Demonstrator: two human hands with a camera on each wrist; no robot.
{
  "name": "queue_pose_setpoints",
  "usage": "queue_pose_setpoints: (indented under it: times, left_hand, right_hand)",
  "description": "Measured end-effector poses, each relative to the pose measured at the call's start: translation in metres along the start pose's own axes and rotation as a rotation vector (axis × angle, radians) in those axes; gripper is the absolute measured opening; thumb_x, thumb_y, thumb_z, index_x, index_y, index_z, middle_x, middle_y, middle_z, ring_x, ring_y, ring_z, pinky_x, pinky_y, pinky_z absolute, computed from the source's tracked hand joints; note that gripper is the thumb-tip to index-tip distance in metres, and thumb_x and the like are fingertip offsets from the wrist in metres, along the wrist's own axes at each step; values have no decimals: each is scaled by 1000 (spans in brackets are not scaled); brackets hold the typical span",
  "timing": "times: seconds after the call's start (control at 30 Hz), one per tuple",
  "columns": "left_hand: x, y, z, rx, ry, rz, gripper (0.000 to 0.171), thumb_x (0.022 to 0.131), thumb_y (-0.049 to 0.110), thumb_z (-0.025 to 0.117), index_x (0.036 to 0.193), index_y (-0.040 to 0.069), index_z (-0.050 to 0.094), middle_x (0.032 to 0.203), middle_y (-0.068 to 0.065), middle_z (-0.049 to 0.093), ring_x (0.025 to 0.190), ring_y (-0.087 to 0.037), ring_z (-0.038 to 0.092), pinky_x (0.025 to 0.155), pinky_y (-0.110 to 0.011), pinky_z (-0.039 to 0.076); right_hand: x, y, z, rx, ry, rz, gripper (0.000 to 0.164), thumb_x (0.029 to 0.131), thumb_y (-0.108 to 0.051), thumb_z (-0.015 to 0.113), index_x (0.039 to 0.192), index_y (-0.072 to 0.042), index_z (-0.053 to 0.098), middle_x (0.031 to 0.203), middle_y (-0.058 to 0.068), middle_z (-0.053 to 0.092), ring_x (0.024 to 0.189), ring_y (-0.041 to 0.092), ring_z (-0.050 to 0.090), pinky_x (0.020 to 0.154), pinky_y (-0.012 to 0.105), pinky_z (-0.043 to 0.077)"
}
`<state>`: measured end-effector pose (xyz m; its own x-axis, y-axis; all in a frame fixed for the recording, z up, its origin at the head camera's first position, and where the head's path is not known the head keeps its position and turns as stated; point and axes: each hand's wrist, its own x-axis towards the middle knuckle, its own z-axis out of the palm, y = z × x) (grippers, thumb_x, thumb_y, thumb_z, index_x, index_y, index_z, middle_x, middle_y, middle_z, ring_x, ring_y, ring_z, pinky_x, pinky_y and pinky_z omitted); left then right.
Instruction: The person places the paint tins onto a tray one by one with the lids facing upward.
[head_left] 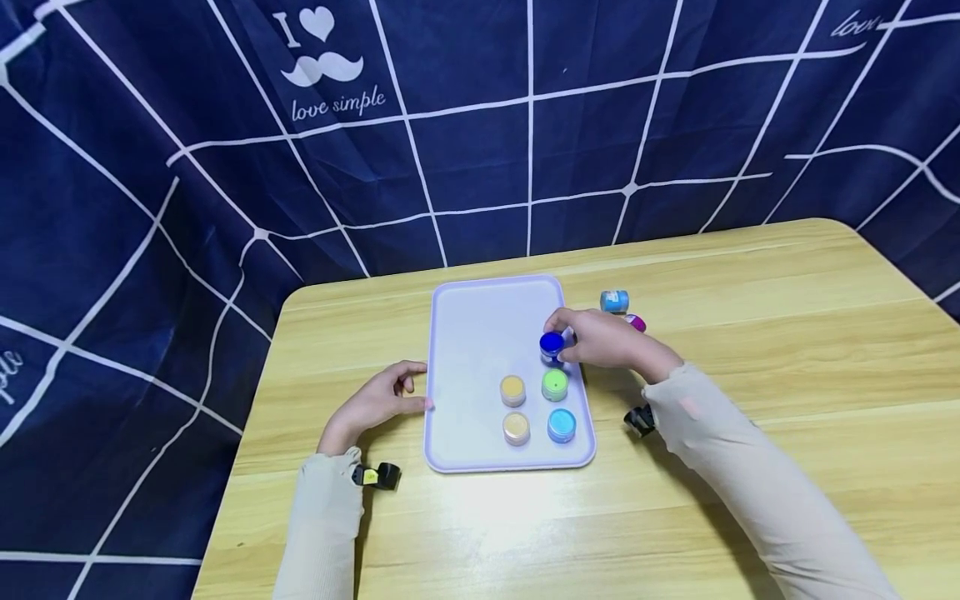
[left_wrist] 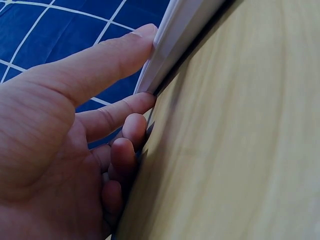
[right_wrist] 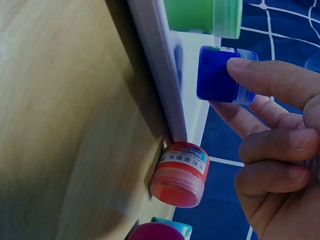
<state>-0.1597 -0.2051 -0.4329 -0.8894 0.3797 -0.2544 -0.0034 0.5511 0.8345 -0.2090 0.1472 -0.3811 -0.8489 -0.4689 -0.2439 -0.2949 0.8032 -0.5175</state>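
My right hand (head_left: 606, 338) pinches a dark blue paint jar (head_left: 552, 342) between thumb and fingers. In the right wrist view that jar (right_wrist: 216, 75) hangs close over the tray, lid end away from it. The pale lilac tray (head_left: 480, 325) carries a green jar (head_left: 555, 383), a light blue jar (head_left: 561, 425) and two yellowish jars, one orange-yellow (head_left: 513, 389) and one paler (head_left: 516, 427). At the tray's left edge, my left hand (head_left: 381, 400) touches the rim with thumb and index finger, its other fingers loosely bent.
Right of the tray, a blue jar (head_left: 614, 301) and a magenta jar (head_left: 636, 322) lie on the wooden table (head_left: 750, 358). A red jar (right_wrist: 180, 172) lies beside the tray, hidden by my hand in the head view. A dark blue curtain (head_left: 480, 150) hangs behind.
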Motion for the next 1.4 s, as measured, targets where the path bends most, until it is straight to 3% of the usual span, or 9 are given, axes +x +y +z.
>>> queue_pose_setpoints:
  times: [0.2, 0.5, 0.7, 0.97, 1.4]
  left_hand:
    - [0, 0, 0, 10, -1, 2, 60, 84, 21, 75, 135, 0, 50, 94, -7, 44, 81, -19, 38, 72, -28, 33]
    - [1, -1, -2, 1, 1, 2, 60, 84, 21, 75, 135, 0, 50, 94, -6, 43, 81, -18, 38, 71, -27, 33]
    - [0, 1, -2, -1, -3, -2, 59, 86, 16, 73, 136, -3, 47, 95, -9, 43, 81, -19, 36, 71, -27, 32]
    - [-2, -1, -3, -2, -1, 4, 61, 85, 20, 74, 136, 0, 49, 95, -8, 44, 81, -19, 37, 71, -27, 32]
    - [-1, -3, 0, -25, -8, -1, 61, 84, 18, 75, 136, 0, 49, 95, -8, 44, 81, -19, 38, 72, -28, 33]
  right_hand:
    - [3, -1, 5, -19, -35, 43, 34, 87, -14, 69, 119, -11, 58, 122, 13, 64, 101, 26, 58, 91, 44, 47]
    - [-1, 2, 4, -22, -22, 26, 40, 88, -14, 68, 126, -8, 56, 127, 18, 61, 115, 33, 59, 98, 52, 45]
    - [-3, 7, 3, -25, -1, -8, 42, 88, -20, 70, 125, -5, 58, 121, 19, 64, 111, 33, 60, 96, 50, 46]
    - [-2, 6, 6, -16, 4, 1, 34, 88, -20, 69, 119, -8, 62, 111, 12, 66, 92, 22, 58, 83, 40, 48]
    - [-3, 4, 8, 5, -16, 31, 35, 91, -18, 67, 123, -7, 60, 119, 17, 64, 103, 26, 60, 92, 46, 48]
